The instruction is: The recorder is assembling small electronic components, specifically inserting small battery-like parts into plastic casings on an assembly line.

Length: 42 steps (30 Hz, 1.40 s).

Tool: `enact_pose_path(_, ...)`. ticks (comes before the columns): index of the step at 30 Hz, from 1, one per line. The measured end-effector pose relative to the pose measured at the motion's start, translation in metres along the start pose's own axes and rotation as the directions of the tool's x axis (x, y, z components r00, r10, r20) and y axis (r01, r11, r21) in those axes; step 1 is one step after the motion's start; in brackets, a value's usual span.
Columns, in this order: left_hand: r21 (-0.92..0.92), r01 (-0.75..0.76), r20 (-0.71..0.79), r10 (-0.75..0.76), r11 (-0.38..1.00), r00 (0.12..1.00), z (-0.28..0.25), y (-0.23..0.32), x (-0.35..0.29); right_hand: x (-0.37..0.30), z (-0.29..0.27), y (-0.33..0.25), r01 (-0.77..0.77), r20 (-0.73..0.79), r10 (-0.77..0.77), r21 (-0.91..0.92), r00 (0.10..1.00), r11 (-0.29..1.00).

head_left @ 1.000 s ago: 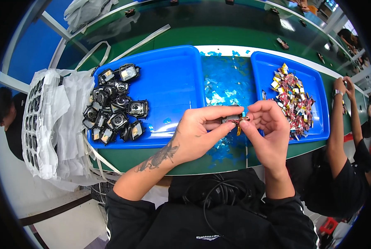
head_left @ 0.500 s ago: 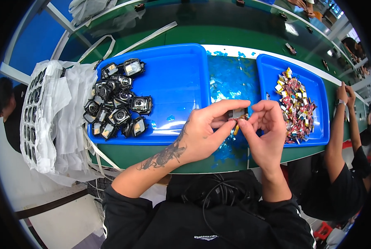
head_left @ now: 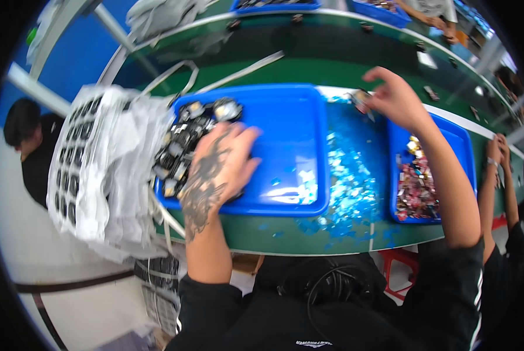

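In the head view my left hand (head_left: 224, 161) is over the left blue tray (head_left: 285, 169), above a heap of small black housings (head_left: 177, 149) with clear round lenses. Motion blurs it, but its fingers look apart, and I see nothing held in them. Farther off, my right hand (head_left: 396, 99) is stretched across to the work surface's far edge, beside the green conveyor. Between its thumb and fingers is a small dark part with some red on it (head_left: 360, 100); its exact kind is blurred.
Blue film scraps (head_left: 350, 175) litter the surface between the trays. A right blue tray (head_left: 399, 126) holds many small red and yellow pieces (head_left: 417, 187). Stacked white padded trays of black parts (head_left: 77, 158) stand at left. Small parts lie on the green conveyor (head_left: 332, 64). Other people sit nearby.
My hands have parted from in front of me. The left has moved left over the black housings; the right has gone far forward with the small dark part. The view has shifted.
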<state>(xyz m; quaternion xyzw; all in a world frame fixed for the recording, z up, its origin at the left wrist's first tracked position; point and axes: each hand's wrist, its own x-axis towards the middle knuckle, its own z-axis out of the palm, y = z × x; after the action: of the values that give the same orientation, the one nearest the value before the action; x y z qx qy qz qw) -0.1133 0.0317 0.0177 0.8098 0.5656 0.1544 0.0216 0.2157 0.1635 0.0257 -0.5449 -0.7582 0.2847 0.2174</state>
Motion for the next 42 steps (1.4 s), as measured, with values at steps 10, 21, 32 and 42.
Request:
enact_pose_path(10, -0.025, 0.129, -0.113, -0.131, 0.991, 0.985, 0.015, -0.023, -0.019, 0.08, 0.003, 0.064, -0.366, -0.18, 0.363, 0.015, 0.914, 0.93)
enact_pose_path(21, -0.346, -0.318, -0.462, 0.135, 0.883, 0.877, 0.005, 0.052, 0.025, -0.088, 0.03, -0.04, -0.159, 0.316, -0.034, 0.565, 0.948, 0.81)
enact_pose_path(32, -0.961, -0.133, -0.09, 0.177, 0.244, 0.98, 0.056, 0.11, 0.013, -0.152, 0.047, -0.039, -0.179, 0.19, 0.038, 0.812, 0.981, 0.556)
enact_pose_path(42, -0.892, 0.391, 0.407, -0.025, -0.229, 0.913, 0.051, 0.104, 0.019, -0.146, -0.044, 0.063, -0.088, -0.225, -0.013, -0.43, 0.974, 0.899)
